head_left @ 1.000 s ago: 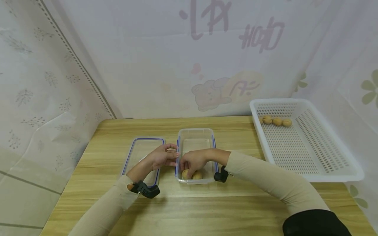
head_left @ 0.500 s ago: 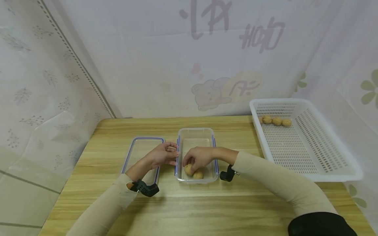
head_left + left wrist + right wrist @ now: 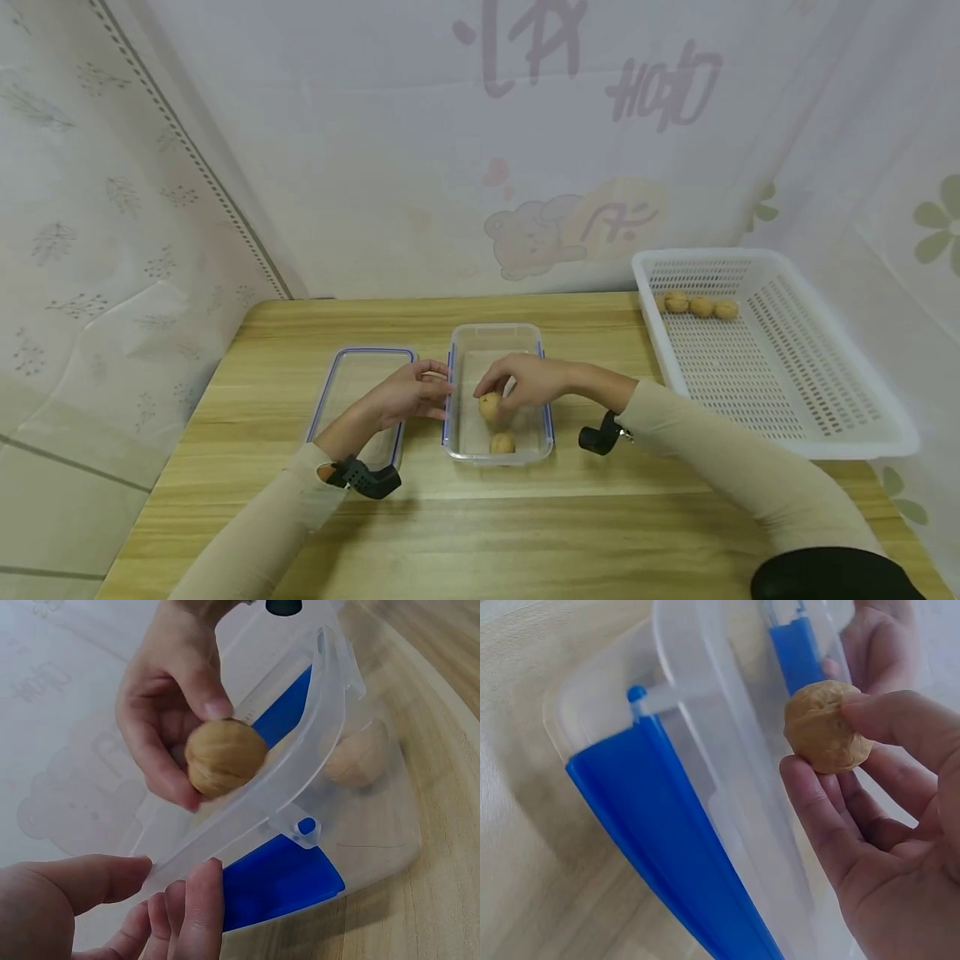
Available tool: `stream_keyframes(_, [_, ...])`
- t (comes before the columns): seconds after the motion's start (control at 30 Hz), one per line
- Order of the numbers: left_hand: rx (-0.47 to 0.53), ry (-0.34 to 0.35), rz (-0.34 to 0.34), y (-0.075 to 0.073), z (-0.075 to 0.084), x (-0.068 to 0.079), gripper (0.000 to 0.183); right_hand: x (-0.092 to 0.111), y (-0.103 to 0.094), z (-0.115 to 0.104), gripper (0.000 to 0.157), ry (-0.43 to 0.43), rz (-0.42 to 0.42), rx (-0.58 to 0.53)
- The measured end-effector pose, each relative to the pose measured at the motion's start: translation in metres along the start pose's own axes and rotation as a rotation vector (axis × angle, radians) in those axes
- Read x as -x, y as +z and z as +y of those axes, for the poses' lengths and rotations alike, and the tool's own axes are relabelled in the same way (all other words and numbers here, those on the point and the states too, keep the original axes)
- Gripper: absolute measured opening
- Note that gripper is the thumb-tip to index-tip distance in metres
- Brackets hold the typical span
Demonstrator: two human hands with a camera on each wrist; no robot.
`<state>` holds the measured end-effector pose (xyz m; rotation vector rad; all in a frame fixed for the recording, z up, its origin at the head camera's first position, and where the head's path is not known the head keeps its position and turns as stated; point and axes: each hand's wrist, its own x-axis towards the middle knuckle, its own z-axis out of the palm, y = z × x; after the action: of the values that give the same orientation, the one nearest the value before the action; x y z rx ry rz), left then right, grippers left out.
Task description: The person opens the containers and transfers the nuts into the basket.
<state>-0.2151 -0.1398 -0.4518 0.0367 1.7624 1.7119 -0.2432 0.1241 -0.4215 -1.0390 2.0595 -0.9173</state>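
My right hand [image 3: 525, 379] pinches a walnut [image 3: 826, 726] between thumb and fingertips, over the clear plastic box [image 3: 460, 342]. The left wrist view shows this same walnut [image 3: 225, 756] above the box's rim. A second walnut [image 3: 502, 442] lies in the box's near end, seen through the wall in the left wrist view. My left hand [image 3: 408, 392] holds the box's left side, its thumb at the rim and its fingers against the outer wall beside a blue latch [image 3: 281, 885].
A clear lid [image 3: 360, 371] with a blue seal lies left of the box, partly under my left wrist. A white slotted basket [image 3: 780, 392] stands at the right, with several walnuts [image 3: 701, 306] in its far left corner. A printed cloth [image 3: 412, 167] hangs behind the wooden table [image 3: 480, 533].
My right hand has lifted one walnut off the box's near end and drawn it up and slightly right. The second walnut stays there. My left hand has barely moved.
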Motion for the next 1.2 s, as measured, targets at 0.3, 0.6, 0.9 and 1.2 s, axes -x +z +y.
stream_keyframes(0.3, [0.009, 0.056, -0.012, 0.001, -0.003, 0.003, 0.044, 0.022, -0.021, -0.003, 0.038, -0.020, 0.071, -0.092])
stream_keyframes(0.6, [0.033, 0.089, -0.030, -0.001, -0.007, 0.003, 0.048, 0.050, -0.043, 0.001, 0.040, -0.049, 0.187, -0.154])
stream_keyframes(0.9, [0.054, 0.089, -0.029, -0.001, -0.007, 0.005, 0.048, 0.090, -0.066, 0.007, 0.047, 0.040, 0.281, -0.219])
stream_keyframes(1.2, [0.063, 0.082, -0.022, -0.002, -0.010, 0.003, 0.048, 0.136, -0.086, 0.021, 0.047, 0.132, 0.409, -0.184])
